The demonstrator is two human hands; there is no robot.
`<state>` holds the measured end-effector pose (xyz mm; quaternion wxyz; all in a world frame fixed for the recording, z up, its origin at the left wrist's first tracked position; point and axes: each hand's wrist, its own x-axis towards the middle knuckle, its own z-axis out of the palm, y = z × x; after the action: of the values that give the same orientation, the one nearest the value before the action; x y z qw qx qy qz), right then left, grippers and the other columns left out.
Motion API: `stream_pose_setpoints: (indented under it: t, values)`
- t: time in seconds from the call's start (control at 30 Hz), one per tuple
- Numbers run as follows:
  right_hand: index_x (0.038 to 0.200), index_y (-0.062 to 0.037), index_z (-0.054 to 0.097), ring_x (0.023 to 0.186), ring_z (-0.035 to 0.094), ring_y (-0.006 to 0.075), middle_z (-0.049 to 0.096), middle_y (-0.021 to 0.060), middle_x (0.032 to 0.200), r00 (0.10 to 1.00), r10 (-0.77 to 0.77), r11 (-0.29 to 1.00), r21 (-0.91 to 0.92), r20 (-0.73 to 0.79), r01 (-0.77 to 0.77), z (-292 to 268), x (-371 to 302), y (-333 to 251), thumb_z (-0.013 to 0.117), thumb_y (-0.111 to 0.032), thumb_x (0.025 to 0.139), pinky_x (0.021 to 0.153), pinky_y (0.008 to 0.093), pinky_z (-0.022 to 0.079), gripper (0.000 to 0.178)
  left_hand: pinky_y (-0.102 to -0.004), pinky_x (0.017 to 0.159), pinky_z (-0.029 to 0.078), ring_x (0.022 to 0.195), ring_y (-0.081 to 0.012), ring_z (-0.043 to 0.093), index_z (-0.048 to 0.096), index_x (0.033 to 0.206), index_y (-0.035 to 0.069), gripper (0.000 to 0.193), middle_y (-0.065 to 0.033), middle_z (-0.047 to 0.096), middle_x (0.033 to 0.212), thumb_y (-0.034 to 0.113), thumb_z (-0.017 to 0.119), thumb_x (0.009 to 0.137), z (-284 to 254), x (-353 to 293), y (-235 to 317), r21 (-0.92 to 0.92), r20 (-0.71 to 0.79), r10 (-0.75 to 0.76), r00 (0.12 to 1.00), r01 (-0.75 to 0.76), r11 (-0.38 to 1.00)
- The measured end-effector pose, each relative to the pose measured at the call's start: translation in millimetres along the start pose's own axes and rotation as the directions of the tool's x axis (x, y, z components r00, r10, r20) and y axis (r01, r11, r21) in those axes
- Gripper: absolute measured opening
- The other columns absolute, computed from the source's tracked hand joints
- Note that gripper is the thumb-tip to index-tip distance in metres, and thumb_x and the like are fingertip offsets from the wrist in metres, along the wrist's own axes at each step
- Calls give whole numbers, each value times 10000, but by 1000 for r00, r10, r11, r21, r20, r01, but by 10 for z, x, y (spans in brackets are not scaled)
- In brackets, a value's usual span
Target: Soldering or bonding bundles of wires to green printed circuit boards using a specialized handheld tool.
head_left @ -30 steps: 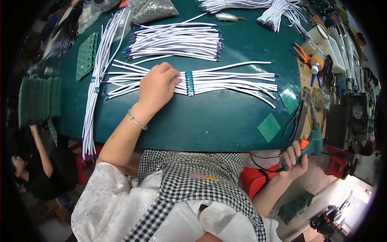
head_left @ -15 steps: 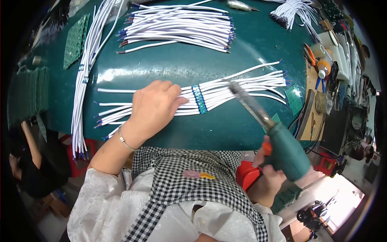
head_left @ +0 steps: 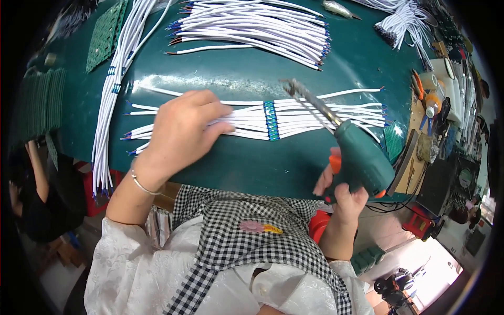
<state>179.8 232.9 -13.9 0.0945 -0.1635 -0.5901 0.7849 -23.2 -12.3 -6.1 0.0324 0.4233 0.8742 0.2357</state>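
White wires [head_left: 315, 113] are pinned flat under left hand [head_left: 181, 131] fingers; glue gun [head_left: 357, 157] is gripped by right hand [head_left: 341, 197]; nozzle should be steadied over the blue strip [head_left: 271, 121].

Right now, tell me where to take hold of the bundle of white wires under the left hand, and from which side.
Grip the bundle of white wires just right of its blue clip strip, coming from the near table edge. There the wires lie flat and gathered side by side. The left hand covers the left stretch, and the right hand keeps the glue gun over the splayed far ends.

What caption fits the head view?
Left hand pins white wires on green table; right hand raises green glue gun.
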Motion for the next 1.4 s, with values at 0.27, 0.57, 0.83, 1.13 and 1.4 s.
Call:
stream_pose_setpoints:
  t: [0.27,0.57,0.83,1.13,1.4]
  values:
    - [1251,68,566,652,609,156,661,152,1038,997,77,993,-93,1,-77,-188,-251,49,804,-176,820,563,270,507,550,-325,573,501,691,-206,631,719,892,84,158,-26,654,812,12,732,753,489,114,225,-36,-162,39,986,-45,998]
    - [1283,144,494,507,539,161,565,106,718,998,35,982,-183,-56,-45,-99,-223,34,828,-298,813,467,265,462,727,-315,554,476,712,-180,592,716,1016,124,289,2,615,870,20,688,748,558,66,236,62,-153,40,987,-31,998]
    - [1249,124,516,494,551,163,583,101,691,994,54,977,-199,-98,-73,-66,-282,34,829,-322,809,472,257,459,700,-289,536,465,716,-157,538,699,1068,75,301,9,551,869,109,640,774,528,49,237,171,-94,119,988,-102,980]
    - [1213,102,518,505,557,157,591,111,733,989,83,975,-193,-126,-106,-25,-243,27,841,-307,798,470,257,474,666,-286,539,467,721,-162,533,693,1064,52,311,-2,551,880,115,637,764,545,58,224,162,-102,147,984,-129,978]
    - [1237,92,492,517,552,161,587,130,812,992,78,977,-188,-101,-96,-44,-246,39,838,-282,806,468,260,476,668,-279,541,468,724,-158,530,692,1065,46,319,-2,551,887,116,639,758,558,60,219,167,-105,153,983,-134,977]
